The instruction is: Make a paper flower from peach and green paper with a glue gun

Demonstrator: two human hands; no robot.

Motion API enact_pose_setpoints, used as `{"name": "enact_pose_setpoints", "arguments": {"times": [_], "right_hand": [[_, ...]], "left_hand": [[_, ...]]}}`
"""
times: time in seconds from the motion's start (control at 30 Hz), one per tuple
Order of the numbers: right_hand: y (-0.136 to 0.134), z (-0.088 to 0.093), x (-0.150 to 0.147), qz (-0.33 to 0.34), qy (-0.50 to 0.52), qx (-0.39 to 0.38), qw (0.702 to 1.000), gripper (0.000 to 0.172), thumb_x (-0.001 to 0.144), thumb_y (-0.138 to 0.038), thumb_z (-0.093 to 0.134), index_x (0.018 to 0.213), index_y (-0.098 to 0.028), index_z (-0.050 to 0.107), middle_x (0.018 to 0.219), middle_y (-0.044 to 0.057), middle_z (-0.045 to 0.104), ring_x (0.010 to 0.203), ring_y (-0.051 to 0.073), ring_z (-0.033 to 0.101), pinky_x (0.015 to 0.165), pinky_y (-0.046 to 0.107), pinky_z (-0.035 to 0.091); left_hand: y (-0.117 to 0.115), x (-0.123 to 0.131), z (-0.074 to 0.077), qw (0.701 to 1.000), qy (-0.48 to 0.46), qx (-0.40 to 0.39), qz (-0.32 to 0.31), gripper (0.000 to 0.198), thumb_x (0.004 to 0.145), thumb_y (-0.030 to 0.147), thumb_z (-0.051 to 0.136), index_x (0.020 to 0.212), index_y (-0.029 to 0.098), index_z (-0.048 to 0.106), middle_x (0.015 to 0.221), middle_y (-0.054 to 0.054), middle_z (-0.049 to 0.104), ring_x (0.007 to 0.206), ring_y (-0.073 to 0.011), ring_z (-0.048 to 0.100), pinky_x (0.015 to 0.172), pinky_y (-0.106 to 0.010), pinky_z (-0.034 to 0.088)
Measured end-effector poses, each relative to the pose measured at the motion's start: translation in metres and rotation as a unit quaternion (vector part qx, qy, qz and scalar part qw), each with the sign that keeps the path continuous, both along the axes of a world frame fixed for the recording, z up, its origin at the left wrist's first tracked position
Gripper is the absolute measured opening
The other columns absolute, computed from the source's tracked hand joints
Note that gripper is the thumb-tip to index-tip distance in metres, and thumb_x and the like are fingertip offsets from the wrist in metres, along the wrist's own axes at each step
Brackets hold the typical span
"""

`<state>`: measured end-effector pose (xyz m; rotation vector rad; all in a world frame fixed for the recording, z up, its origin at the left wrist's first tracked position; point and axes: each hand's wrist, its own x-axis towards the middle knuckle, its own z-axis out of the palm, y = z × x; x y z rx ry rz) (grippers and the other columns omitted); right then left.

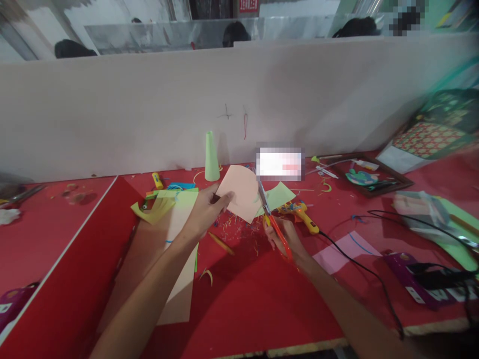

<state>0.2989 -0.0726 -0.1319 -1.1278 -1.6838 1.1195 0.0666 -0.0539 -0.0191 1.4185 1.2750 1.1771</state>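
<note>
Between the thumb and fingers of my left hand (209, 207) is a piece of peach paper (241, 192) with a rounded top edge. My right hand (282, 234) is closed round the handles of a pair of scissors (277, 227) with orange and yellow grips. The scissor blades point up and away, along the right edge of the peach paper; whether they are cutting into it I cannot tell. Behind the scissors lies a light green paper piece (280, 196). A green paper cone (211, 157) stands upright behind my left hand.
A yellow glue gun (307, 219) lies right of my right hand, its black cord trailing toward the front edge. Paper sheets (179, 304) lie at left beside a red divider (86, 239). A wooden frame (400, 182), pink paper (348, 252) and a purple box (411, 284) are at right.
</note>
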Motion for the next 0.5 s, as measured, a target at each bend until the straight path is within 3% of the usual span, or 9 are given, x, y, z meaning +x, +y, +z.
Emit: {"name": "enact_pose_setpoints", "arguments": {"times": [0.2,0.5], "right_hand": [[0.0,0.004,-0.001,0.015,0.011,0.001,1.0,0.063,0.088,-0.086,0.046,0.074,-0.024,0.047,0.055,-0.004,0.043,0.052,0.014,0.039,0.05,0.029,0.03],[-0.001,0.011,-0.001,0.018,-0.026,0.02,0.999,0.062,0.09,-0.084,0.043,0.074,-0.024,0.044,0.057,-0.003,0.045,0.054,0.014,0.039,0.052,0.029,0.03]], "left_hand": [[0.001,-0.003,0.001,0.999,0.01,0.027,0.027,0.031,0.084,0.041,0.07,0.071,0.02,0.05,0.054,0.006,0.045,0.048,-0.008,0.04,0.046,-0.022,0.028],[0.002,-0.012,0.003,0.998,0.046,0.032,-0.029,0.036,0.084,0.039,0.071,0.067,0.02,0.046,0.056,0.006,0.039,0.049,-0.0077,0.036,0.047,-0.023,0.027]]}}
